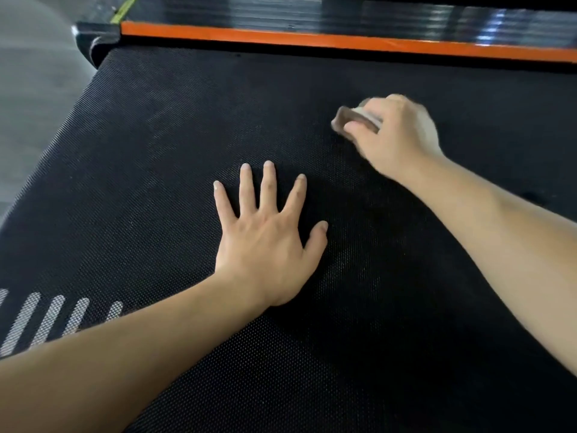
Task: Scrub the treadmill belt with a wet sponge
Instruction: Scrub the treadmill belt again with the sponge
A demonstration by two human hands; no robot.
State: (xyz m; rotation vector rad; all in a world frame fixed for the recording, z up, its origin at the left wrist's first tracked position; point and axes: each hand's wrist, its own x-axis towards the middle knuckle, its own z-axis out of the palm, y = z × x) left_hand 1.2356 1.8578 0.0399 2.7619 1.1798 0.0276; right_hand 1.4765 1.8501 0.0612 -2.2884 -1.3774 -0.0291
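**Sponge on the far right of the belt, my left palm planted near the middle**

My right hand grips the sponge, fingers curled over its top and thumb tucked along its near side, and presses it down onto the black textured treadmill belt. The sponge shows a brown layer and a pale one (the hand and sponge are both blurred, so I cannot make out more of its shape). It sticks out from the left side of my fist, on the far right part of the belt, short of the orange side rail that runs along the belt's far edge.

My left hand lies flat on the belt, fingers straight and spread, holding nothing. It sits nearer to me and to the left of the sponge, well apart from it.

White slanted stripes mark the belt at the near left, partly hidden by my left forearm.
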